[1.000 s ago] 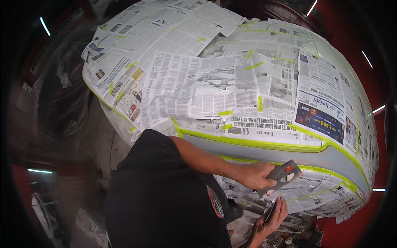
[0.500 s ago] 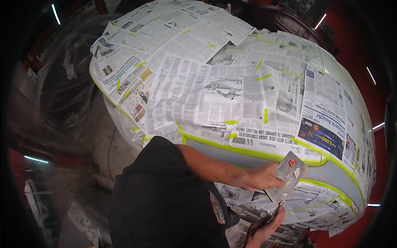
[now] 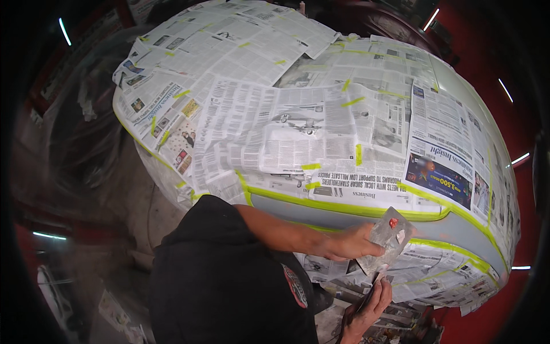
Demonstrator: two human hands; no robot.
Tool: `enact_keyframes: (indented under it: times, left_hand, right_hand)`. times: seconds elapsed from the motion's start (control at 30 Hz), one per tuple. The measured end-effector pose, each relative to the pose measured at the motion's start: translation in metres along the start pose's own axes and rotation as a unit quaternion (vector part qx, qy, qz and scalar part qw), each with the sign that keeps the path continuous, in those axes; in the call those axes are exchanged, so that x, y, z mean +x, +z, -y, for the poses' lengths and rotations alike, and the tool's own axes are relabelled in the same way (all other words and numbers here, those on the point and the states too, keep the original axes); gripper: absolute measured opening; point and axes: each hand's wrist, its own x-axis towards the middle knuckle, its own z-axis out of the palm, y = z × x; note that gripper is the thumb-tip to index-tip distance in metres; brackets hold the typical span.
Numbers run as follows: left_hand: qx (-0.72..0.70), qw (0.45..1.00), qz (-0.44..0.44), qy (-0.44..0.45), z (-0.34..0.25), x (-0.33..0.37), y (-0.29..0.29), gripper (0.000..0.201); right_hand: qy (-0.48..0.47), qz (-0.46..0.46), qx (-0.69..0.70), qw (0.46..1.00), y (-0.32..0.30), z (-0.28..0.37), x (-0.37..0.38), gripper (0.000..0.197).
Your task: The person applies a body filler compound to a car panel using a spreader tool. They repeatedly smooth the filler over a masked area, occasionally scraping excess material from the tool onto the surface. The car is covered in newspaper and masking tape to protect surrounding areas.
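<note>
My left hand (image 3: pixel 356 243) grips a flat grey mixing board (image 3: pixel 389 236), its thumb lying over the top face. On the board are a small red dab (image 3: pixel 393 222) and a whitish dab of paste (image 3: pixel 400 235). Below it, my right hand (image 3: pixel 372 307) is closed around a thin putty spreader (image 3: pixel 379 277), mostly hidden by the fingers. The spreader's tip is at the board's lower edge, by some pale paste. Behind the board runs a bare grey car body panel (image 3: pixel 321 207), edged with yellow-green masking tape (image 3: pixel 344 210).
Newspaper sheets (image 3: pixel 303 143) cover the car above the grey panel, and more newspaper (image 3: pixel 424 278) hangs below it. At left is a plastic-draped shape (image 3: pixel 86 132). My black-shirted torso (image 3: pixel 223 281) fills the lower middle. A red surface (image 3: pixel 481 321) shows at lower right.
The view has shifted slightly, so the car and both hands sit a little further left. My right hand and the spreader have moved up slightly at the board's lower edge.
</note>
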Motion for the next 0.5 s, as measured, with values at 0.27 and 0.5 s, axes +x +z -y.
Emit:
enact_keyframes:
  times: [0.27, 0.5]
  left_hand:
    - [0.397, 0.904, -0.018, 0.157, -0.008, -0.022, 0.018, 0.038]
    - [0.336, 0.927, -0.038, 0.16, -0.041, -0.018, 0.022, 0.034]
  right_hand:
    - [0.033, -0.027, 0.005, 0.999, 0.003, 0.006, 0.009, 0.059]
    - [0.115, 0.066, 0.053, 0.99, -0.006, -0.015, -0.001, 0.055]
